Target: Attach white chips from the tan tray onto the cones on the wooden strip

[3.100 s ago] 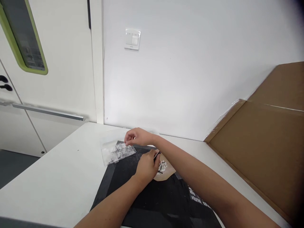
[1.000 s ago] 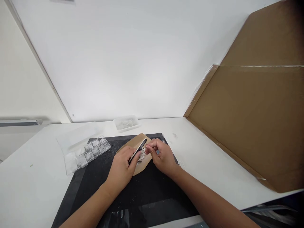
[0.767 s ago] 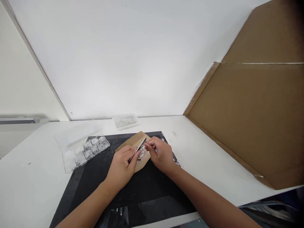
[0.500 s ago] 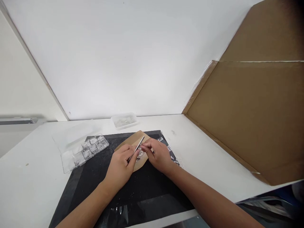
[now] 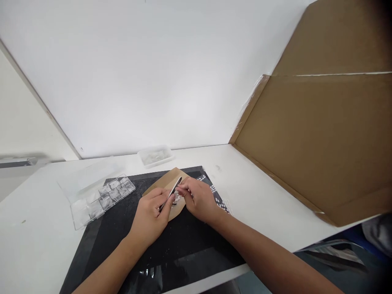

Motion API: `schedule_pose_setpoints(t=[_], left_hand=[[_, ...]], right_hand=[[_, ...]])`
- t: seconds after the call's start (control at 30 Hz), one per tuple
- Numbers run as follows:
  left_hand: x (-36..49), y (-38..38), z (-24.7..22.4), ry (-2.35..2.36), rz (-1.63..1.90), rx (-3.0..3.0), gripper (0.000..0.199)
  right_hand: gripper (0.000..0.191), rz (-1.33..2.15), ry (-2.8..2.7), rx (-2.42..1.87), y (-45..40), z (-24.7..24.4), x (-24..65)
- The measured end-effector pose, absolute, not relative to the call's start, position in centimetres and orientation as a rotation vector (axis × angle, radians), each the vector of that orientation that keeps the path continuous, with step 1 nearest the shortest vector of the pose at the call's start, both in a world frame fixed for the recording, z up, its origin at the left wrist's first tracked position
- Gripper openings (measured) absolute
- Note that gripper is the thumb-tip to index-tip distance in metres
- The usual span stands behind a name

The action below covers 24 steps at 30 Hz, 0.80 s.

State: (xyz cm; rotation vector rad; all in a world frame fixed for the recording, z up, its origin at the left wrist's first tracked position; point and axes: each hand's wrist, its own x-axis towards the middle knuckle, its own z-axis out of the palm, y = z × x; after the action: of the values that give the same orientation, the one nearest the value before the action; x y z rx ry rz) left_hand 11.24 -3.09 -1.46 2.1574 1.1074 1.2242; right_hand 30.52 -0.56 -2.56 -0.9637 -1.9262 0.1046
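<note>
My left hand (image 5: 152,212) is closed around a slim nail file (image 5: 174,187), pale on its broad face with dark edges. The file slants up to the right, its far tip beyond my fingers. Close beside it, my right hand (image 5: 197,199) pinches with thumb and forefinger; whatever small piece is between them is too hidden to make out. Both hands are over a brown paper sheet (image 5: 165,181), which bears a small heap of whitish bits (image 5: 177,199). The paper lies on a black mat (image 5: 190,245).
Left of the mat is a clear compartment case (image 5: 105,200) with small white bags, its lid open. A translucent tub (image 5: 155,156) stands by the wall. A dark sheet with white squares (image 5: 219,200) is under my right wrist. Cardboard (image 5: 321,134) stands at right.
The view has swung slightly, so everything sits a little further left. The file has turned a little in my left hand, showing more dark edge. My right hand still pinches close to it.
</note>
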Motion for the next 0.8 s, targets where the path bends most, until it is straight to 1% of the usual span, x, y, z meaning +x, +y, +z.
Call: schedule_pose_setpoints(t=[0.1,0.2,0.27,0.43,0.6,0.8], left_hand=[[11.24,-3.03,-1.45,1.097,1.222,2.177,0.029],[11.22,-3.02,-1.58,1.091,1.22,2.201,0.028],[11.2,-3.02,-1.61,1.101,1.215,2.206,0.029],[11.09,-2.97,-1.59,1.127,1.214,2.218,0.032],[11.01,-2.94,-1.6,1.122,1.202,2.249,0.03],[11.02,-2.94,-1.56,1.111,1.22,2.252,0.03]], right_hand=[[0.024,0.089,-1.878,-1.036,-0.47,-2.39,30.64],[0.024,0.089,-1.91,-1.013,-0.42,-2.58,30.65],[0.025,0.069,-1.955,-0.986,-0.41,-2.74,30.56],[0.027,0.003,-1.899,-1.088,-0.29,-2.69,30.52],[0.025,0.085,-2.0,-0.983,-0.4,-2.71,30.57],[0.025,0.221,-1.815,-1.063,-0.24,-2.34,31.0]])
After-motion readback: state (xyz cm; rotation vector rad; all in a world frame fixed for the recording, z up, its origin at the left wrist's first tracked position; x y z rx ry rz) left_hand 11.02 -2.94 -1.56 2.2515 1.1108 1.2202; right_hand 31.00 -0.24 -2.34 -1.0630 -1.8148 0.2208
